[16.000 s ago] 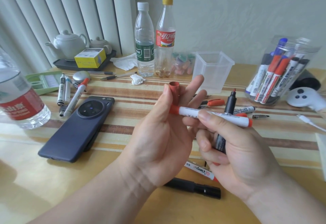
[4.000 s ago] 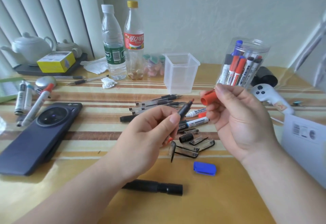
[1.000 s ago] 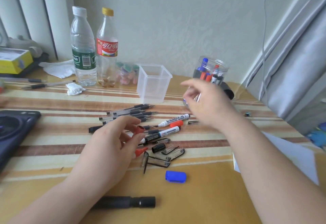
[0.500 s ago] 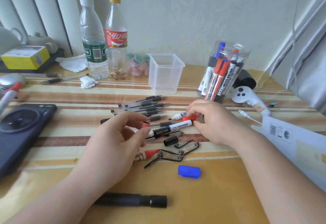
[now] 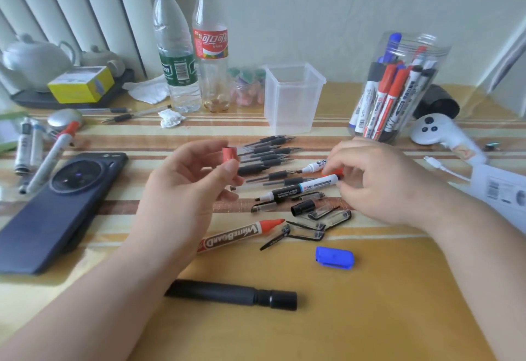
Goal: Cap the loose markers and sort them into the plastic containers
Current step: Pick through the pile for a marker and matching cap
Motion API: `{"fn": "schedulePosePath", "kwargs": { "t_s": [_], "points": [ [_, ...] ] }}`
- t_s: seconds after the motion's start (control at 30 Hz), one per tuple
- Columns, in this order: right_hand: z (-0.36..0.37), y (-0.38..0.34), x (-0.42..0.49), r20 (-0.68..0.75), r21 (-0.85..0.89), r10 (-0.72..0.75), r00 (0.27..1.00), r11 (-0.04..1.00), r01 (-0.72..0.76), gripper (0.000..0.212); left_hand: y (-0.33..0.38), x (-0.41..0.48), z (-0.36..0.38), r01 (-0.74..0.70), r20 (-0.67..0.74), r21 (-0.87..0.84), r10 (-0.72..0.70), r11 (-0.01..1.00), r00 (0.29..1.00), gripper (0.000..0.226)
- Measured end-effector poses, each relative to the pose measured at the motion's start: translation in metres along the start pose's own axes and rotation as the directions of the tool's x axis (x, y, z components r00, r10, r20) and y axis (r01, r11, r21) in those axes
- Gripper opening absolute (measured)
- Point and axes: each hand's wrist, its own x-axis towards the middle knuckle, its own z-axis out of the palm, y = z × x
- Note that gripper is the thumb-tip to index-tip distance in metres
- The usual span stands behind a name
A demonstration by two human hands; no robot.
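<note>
My left hand [image 5: 185,190] is raised over the table and pinches a red cap [image 5: 229,154] between thumb and fingertips. Below it lies an uncapped red whiteboard marker [image 5: 242,235]. My right hand [image 5: 378,181] is down on the marker pile, finger and thumb pinching the red end of a white marker [image 5: 332,173]. A black-and-white uncapped marker [image 5: 299,189] lies just beneath those fingers. A blue cap [image 5: 334,258] and a black cap [image 5: 303,207] lie loose. The square container [image 5: 293,96] stands empty. The round jar [image 5: 395,87] holds several capped markers.
Several thin pens [image 5: 267,153] and clear pen caps [image 5: 321,219] lie between my hands. A black cylinder [image 5: 230,295] lies near me, a phone [image 5: 57,207] and more markers [image 5: 45,155] at left. Two bottles [image 5: 182,47] stand behind, a white controller [image 5: 438,133] at right.
My left hand has lifted the red cap off the table. My right hand, back from the jar a second ago, stays on the markers and has closed on the red end.
</note>
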Motion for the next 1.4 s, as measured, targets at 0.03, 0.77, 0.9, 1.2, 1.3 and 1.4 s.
{"fn": "schedulePosePath", "kwargs": {
  "t_s": [0.03,0.77,0.9,1.2,1.3,1.4],
  "points": [
    [0.001,-0.001,-0.001,0.030,0.001,-0.007,1.000,1.000,0.007,0.026,0.002,0.000,-0.001,-0.012,-0.020,-0.024,0.011,1.000,1.000,0.024],
    [-0.005,-0.004,-0.006,0.166,0.185,0.208,0.964,0.953,-0.238,0.055,-0.001,0.002,-0.009,-0.249,0.307,0.777,-0.003,0.578,0.952,0.031],
    [-0.021,0.016,-0.013,-0.047,0.274,0.280,0.959,0.927,-0.257,0.052,-0.003,0.004,-0.009,-0.249,0.321,0.780,-0.026,0.574,0.947,0.032],
    [-0.002,0.010,-0.009,0.135,0.178,0.247,0.959,0.947,-0.269,0.035,-0.005,0.005,-0.011,-0.227,0.320,0.775,-0.055,0.589,0.946,0.026],
    [0.003,0.006,-0.003,0.145,0.121,0.235,0.961,0.960,-0.253,0.034,-0.003,0.005,-0.013,-0.217,0.314,0.780,-0.069,0.586,0.947,0.027],
    [0.000,0.008,-0.005,0.120,0.139,0.230,0.966,0.959,-0.246,0.029,-0.001,0.005,-0.014,-0.203,0.307,0.791,-0.087,0.577,0.948,0.028]
  ]
}}
